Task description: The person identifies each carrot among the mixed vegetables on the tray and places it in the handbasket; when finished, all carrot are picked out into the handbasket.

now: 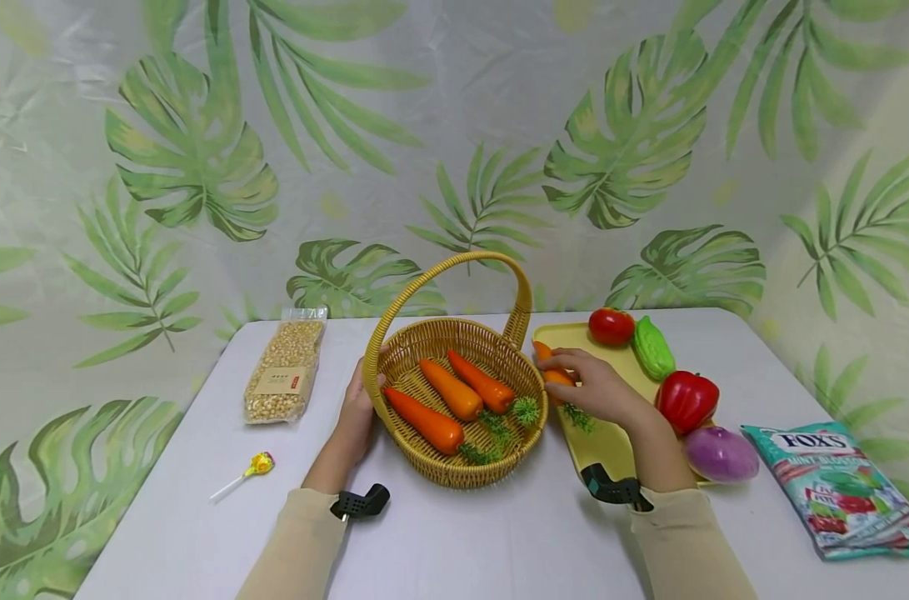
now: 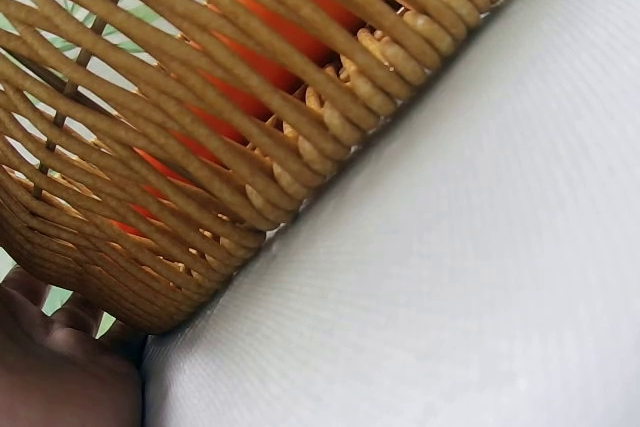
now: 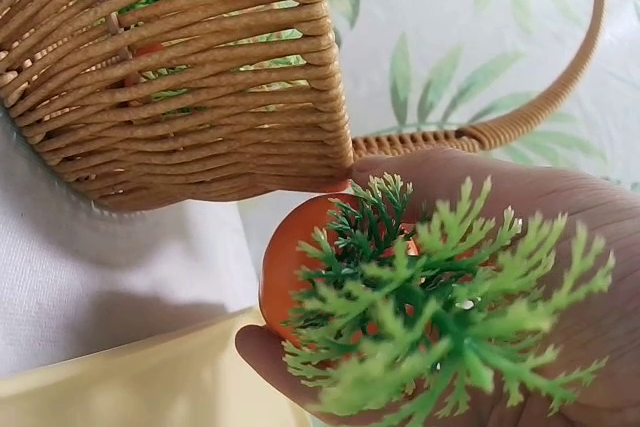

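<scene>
A wicker basket (image 1: 460,477) with a tall arched handle stands mid-table. Inside lie three orange toy carrots (image 1: 454,392) with green tops. My left hand (image 1: 355,417) holds the basket at its left side; in the left wrist view the fingers (image 2: 75,322) show against the weave, partly hidden. Just beyond the basket's right rim, my right hand (image 1: 600,385) grips another carrot (image 1: 559,379) over the edge of a yellow tray (image 1: 574,446). Its leafy top (image 3: 440,317) faces the right wrist camera, with the thumb and fingers round the orange body.
On the tray are a tomato (image 1: 611,326), a green vegetable (image 1: 653,348), a red bell pepper (image 1: 686,402) and a purple onion-like vegetable (image 1: 721,454). A candy bag (image 1: 836,492) lies far right. A bag of kernels (image 1: 285,371) and a lollipop (image 1: 259,464) lie left.
</scene>
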Motion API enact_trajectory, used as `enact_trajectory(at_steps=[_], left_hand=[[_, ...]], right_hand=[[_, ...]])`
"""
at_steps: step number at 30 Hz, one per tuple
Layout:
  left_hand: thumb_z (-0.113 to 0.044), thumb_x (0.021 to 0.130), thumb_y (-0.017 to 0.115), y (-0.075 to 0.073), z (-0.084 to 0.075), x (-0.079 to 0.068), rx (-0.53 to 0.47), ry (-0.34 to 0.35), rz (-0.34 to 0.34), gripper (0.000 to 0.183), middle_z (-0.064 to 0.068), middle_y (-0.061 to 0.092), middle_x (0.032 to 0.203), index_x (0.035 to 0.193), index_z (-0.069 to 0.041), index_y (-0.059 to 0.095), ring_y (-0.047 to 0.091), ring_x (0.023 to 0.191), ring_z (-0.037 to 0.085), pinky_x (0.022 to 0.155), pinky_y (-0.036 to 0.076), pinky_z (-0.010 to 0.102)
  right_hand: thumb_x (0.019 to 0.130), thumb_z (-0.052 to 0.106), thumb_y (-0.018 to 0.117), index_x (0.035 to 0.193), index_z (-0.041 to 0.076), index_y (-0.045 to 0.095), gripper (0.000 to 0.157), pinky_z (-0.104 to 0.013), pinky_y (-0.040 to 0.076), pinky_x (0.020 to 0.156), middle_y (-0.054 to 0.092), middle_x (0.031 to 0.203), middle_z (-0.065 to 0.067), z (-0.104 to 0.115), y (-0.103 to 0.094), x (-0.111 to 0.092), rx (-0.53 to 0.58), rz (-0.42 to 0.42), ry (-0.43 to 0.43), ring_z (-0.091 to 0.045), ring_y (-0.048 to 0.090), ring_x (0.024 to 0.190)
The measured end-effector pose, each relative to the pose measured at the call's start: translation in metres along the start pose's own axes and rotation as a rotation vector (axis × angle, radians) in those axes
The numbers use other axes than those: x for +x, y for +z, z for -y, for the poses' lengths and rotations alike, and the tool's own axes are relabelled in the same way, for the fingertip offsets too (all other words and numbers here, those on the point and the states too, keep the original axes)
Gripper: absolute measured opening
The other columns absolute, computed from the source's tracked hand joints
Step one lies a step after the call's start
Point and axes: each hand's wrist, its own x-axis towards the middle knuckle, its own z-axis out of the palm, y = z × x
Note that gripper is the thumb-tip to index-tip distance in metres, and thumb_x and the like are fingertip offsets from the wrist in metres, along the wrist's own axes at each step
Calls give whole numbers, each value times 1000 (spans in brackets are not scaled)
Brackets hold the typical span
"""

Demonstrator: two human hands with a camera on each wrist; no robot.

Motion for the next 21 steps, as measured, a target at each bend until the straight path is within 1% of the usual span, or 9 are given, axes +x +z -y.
enact_trajectory(at_steps=[5,13,21], left_hand=[[-19,103,39,1,-1,0,6,-5,-6,46,0,35,156,149,-24,37,30,147,23,122,17,49],[-19,103,40,2,-1,1,3,0,-2,47,2,36,157,150,-22,37,31,146,24,121,18,49],[-19,103,40,1,0,1,8,-4,-7,46,1,36,156,149,-25,38,31,146,23,122,18,49]], right_hand=[[97,24,61,129,7,64,37,-60,46,102,45,149,-28,1,-1,-1,-3,4,7,-48,52,127],[96,23,61,129,7,64,36,-60,45,103,44,149,-28,-1,-1,-1,-8,5,8,-49,52,127],[97,22,61,129,6,64,36,-60,45,103,44,149,-29,-2,0,-1,0,15,14,-49,53,126]])
